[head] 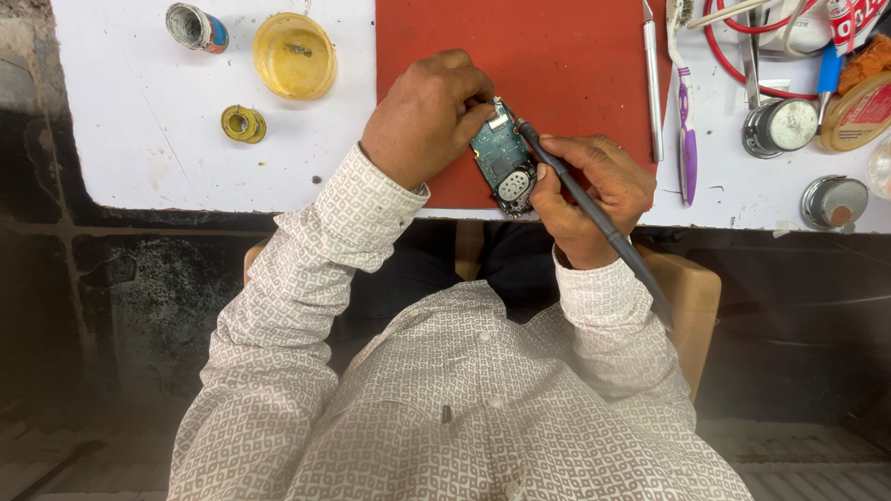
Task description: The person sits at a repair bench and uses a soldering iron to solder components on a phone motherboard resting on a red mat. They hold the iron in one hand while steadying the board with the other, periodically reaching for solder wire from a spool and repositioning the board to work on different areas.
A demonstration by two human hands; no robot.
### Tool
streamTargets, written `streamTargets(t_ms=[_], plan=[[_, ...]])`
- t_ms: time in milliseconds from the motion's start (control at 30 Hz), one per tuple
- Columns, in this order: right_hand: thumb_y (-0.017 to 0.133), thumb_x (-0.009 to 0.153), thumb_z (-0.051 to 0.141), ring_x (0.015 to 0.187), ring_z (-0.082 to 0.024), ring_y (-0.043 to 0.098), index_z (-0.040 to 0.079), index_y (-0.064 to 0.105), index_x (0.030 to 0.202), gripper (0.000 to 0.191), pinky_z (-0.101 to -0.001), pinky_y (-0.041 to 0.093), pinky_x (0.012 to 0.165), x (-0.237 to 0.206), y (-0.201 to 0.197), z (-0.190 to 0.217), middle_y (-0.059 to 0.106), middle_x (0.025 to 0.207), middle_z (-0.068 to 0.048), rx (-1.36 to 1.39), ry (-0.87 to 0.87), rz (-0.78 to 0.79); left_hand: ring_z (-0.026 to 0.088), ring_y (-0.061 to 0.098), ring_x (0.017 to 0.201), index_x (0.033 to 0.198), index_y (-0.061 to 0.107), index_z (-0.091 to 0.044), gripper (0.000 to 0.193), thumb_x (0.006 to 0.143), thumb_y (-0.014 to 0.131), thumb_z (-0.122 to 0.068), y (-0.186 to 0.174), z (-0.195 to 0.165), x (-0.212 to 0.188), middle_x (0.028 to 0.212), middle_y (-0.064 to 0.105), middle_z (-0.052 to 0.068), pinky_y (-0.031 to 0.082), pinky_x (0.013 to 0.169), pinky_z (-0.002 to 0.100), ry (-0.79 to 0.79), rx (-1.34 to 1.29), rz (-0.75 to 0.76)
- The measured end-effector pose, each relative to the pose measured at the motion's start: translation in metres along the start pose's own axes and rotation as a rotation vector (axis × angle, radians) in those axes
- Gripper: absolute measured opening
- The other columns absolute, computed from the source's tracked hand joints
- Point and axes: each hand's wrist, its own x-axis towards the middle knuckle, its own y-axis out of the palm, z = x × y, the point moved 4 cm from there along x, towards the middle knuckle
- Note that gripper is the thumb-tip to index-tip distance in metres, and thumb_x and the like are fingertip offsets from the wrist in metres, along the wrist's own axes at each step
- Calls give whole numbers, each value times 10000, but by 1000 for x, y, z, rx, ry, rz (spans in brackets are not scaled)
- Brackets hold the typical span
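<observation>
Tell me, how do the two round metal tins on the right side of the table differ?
The upper round tin sits farther from the table edge, beside a tan disc; the lower round tin sits close to the edge, apart from other things. The upper tin's top looks pale and whitish; the lower tin's is grey with a small reddish patch. Both are small, round, silvery and rest on the white table, right of the red mat.

Red mat [557,56] at 12 o'clock on white bench [148,111]. At 10–11 o'clock: yellow dish [294,56], solder coil [243,123], small can on its side [196,27]. At 1–2 o'clock: purple toothbrush [686,121] beside metal tweezers [652,83], red cable [733,60], two round metal tins [780,126] [833,201].
</observation>
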Motion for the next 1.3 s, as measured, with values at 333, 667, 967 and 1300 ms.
streamTargets(t_ms=[333, 667, 967, 1300], plan=[[739, 860, -39, 782, -186, 733, -26, 739, 1076, 217, -231, 577, 616, 0, 1, 2, 746, 922, -133, -33, -58, -7, 204, 728, 733, 908, 740, 13, 94, 860, 794, -47, 0, 1, 0, 878, 696, 107, 603, 659, 304, -11, 1, 4], [736, 871, -57, 807, -194, 741, -20, 736, 1087, 219, -231, 587, 630, 0, 1, 2, 746, 942, -135, -49, -72, -3, 206, 729, 731, 904, 736, 15, 91, 859, 792, -41, 0, 0, 1, 871, 693, 108, 605, 655, 303, -21, -11, 10], [741, 865, -51, 777, -185, 731, -25, 740, 1082, 218, -225, 569, 603, 0, 1, 1, 746, 928, -140, -25, -37, -5, 218, 729, 744, 908, 737, 18, 99, 851, 795, -38, -1, -1, 1, 877, 696, 111, 601, 667, 312, -4, -12, 0], [736, 864, -73, 784, -185, 733, -28, 735, 1082, 223, -225, 570, 605, 1, 1, 2, 748, 944, -143, -33, -44, -4, 212, 727, 732, 897, 741, 13, 86, 858, 793, -43, 1, 1, 1, 862, 696, 106, 605, 653, 308, -4, 22, 1]])
